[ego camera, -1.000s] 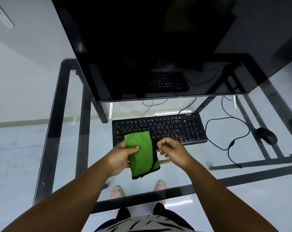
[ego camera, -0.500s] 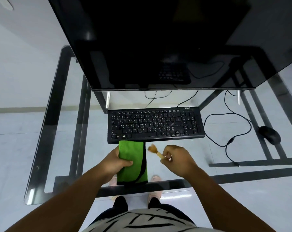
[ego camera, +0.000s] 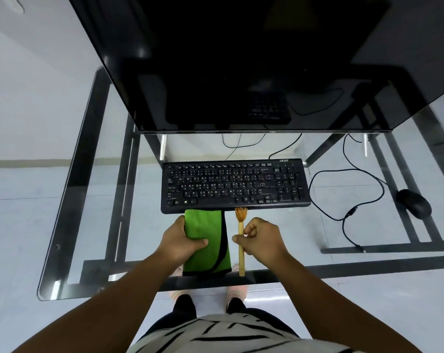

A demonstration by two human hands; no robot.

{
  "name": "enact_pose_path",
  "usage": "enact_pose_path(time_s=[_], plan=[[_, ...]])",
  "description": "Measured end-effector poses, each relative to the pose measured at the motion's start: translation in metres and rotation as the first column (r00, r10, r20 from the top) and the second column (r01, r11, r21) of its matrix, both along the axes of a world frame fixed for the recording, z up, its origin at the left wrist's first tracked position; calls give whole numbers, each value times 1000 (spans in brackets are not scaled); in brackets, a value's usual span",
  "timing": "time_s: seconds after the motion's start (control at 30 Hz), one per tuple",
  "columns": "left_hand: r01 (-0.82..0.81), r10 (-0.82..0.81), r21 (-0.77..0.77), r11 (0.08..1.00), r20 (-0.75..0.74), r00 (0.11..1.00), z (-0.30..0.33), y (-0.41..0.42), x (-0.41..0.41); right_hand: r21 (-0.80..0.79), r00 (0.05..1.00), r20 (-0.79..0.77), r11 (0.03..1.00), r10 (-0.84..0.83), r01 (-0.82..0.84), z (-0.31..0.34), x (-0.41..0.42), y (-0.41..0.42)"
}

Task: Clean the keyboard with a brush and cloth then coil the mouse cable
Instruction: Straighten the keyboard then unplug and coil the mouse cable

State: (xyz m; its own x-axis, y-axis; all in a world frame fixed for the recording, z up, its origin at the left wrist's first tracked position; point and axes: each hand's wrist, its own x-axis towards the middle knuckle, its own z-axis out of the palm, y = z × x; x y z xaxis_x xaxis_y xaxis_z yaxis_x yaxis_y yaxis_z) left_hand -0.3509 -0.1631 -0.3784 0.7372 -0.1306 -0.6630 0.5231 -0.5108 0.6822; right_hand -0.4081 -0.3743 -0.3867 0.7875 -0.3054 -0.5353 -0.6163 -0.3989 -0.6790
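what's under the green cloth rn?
Only the glass desk shows around the green cloth; the left hand grips it. Whatever lies beneath is covered.

Left hand [ego camera: 184, 242] grips cloth [ego camera: 208, 240]; right hand [ego camera: 263, 242] pinches brush [ego camera: 240, 235].

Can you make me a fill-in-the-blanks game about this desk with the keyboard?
1. The left hand holds a cloth coloured ____.
2. The right hand holds a wooden ____.
3. The mouse lies to the ____ of the keyboard.
4. The table top is made of ____.

Missing words: green; brush; right; glass
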Motion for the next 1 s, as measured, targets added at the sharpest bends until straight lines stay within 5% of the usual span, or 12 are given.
enact_pose_path(time_s=[0.17,0.5,0.77,1.0], plan=[[31,-86,289,957,178,980,4,-3,-2,-58,999,-32,998,27,-29,0,3,-2],[-320,189,341,884,366,911,12,8,32,-257,924,280,908,-259,332,19,52,-66],[-368,336,273,889,159,928,16,9,82,-437,946,133,839,-294,323,16,82,-111],[-390,375,224,893,109,921,24,-5,89,-361,948,-52,891,-315,276,16,90,-130]])
